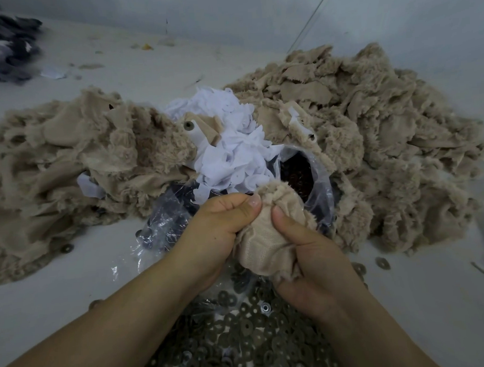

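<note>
Head view: left hand [217,226] and right hand [316,257] both grip the beige plush piece [268,237], thumbs pressing.

Head view, looking down, close over hands [265,237]

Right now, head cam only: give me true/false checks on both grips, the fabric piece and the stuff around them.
1. The left grip and right grip both pinch the beige plush piece. True.
2. The white scraps lie right of both beige piles. False: they sit between the left pile and the right pile.
3. Flat round washers are heaped beneath the forearms. True.
4. The clear plastic bag beyond the grips is empty. False: dark small parts show inside it.
</note>
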The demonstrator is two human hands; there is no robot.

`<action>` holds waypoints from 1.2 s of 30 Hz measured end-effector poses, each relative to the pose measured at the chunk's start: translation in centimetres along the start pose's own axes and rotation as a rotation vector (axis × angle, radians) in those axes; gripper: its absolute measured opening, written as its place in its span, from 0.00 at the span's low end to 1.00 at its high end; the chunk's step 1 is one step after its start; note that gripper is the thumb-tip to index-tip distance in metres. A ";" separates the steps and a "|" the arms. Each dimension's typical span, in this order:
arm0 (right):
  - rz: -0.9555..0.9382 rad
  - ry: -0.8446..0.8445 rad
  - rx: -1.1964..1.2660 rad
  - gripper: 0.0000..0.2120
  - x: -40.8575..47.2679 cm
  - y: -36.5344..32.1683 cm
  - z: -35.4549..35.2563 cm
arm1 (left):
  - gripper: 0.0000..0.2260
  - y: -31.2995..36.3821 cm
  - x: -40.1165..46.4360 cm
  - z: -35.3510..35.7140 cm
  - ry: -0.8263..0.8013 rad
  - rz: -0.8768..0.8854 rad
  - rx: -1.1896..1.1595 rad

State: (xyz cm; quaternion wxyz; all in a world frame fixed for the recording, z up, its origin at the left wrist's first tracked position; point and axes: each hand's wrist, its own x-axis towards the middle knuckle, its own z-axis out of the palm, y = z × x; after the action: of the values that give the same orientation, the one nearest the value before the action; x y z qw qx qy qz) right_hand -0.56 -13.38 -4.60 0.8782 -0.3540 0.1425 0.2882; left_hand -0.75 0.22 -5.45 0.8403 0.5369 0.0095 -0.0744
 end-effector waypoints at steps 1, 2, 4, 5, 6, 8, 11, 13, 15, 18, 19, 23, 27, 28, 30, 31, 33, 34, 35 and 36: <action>0.009 -0.002 0.011 0.17 0.0 -0.1 -0.1 | 0.16 0.0 0.0 0.0 -0.002 0.005 0.003; 0.021 -0.002 0.017 0.16 0.0 -0.1 -0.1 | 0.16 -0.2 0.0 -0.2 -0.007 0.012 0.005; 0.054 -0.011 0.019 0.15 0.1 -0.2 -0.3 | 0.16 -0.4 0.0 -0.3 -0.021 0.017 0.011; 0.073 -0.023 0.025 0.15 0.1 -0.2 -0.4 | 0.16 -0.4 0.0 -0.3 -0.030 0.019 0.016; 0.089 -0.036 0.032 0.15 0.1 -0.3 -0.4 | 0.15 -0.5 0.0 -0.4 -0.035 0.023 0.018; 0.094 -0.053 0.036 0.15 0.1 -0.2 -0.4 | 0.13 -0.5 0.0 -0.5 -0.043 0.044 0.035; -0.029 -0.049 -0.089 0.16 0.1 0.1 -0.5 | 0.13 -0.1 -0.1 -0.4 -0.001 0.180 0.271; -0.161 -0.027 -0.217 0.16 0.1 0.4 -0.4 | 0.14 0.1 0.1 -0.4 0.034 0.275 0.463; -0.206 -0.018 -0.235 0.14 0.1 0.6 -0.4 | 0.13 0.3 0.4 -0.4 0.091 0.296 0.479; -0.156 0.013 -0.125 0.15 0.4 0.7 -0.5 | 0.16 0.1 0.6 -0.4 0.153 0.243 0.367; -0.148 0.015 -0.104 0.15 0.4 0.7 -0.5 | 0.17 0.0 0.6 -0.3 0.163 0.228 0.323; -0.175 -0.012 -0.102 0.17 0.4 0.7 -0.5 | 0.20 -0.2 0.5 -0.1 0.129 0.263 0.296; -0.203 0.003 -0.135 0.21 0.4 0.6 -0.7 | 0.15 0.0 0.4 -0.1 0.083 0.308 0.479; -0.204 0.006 -0.137 0.20 0.4 0.5 -0.7 | 0.14 0.0 0.5 -0.1 0.097 0.315 0.502; -0.206 0.011 -0.150 0.17 0.3 0.5 -0.7 | 0.15 -0.1 0.7 -0.4 0.139 0.317 0.518; -0.208 0.014 -0.158 0.16 0.3 0.5 -0.6 | 0.16 -0.2 0.7 -0.5 0.150 0.314 0.509; -0.206 0.023 -0.153 0.17 0.3 0.6 -0.5 | 0.17 -0.2 0.6 -0.4 0.144 0.282 0.421; -0.202 0.024 -0.140 0.19 0.4 0.6 -0.5 | 0.16 -0.3 0.6 -0.3 0.136 0.260 0.358; -0.197 0.021 -0.128 0.20 0.4 0.7 -0.4 | 0.15 -0.4 0.5 -0.2 0.129 0.241 0.298; -0.192 0.014 -0.118 0.21 0.4 0.7 -0.3 | 0.15 -0.5 0.5 0.0 0.127 0.227 0.245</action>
State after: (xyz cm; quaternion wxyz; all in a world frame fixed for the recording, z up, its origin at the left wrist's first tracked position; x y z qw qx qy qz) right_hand -0.66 -13.02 -5.41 0.8783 -0.4193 0.0969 0.2084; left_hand -0.28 0.01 -5.94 0.7692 0.6366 -0.0072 0.0547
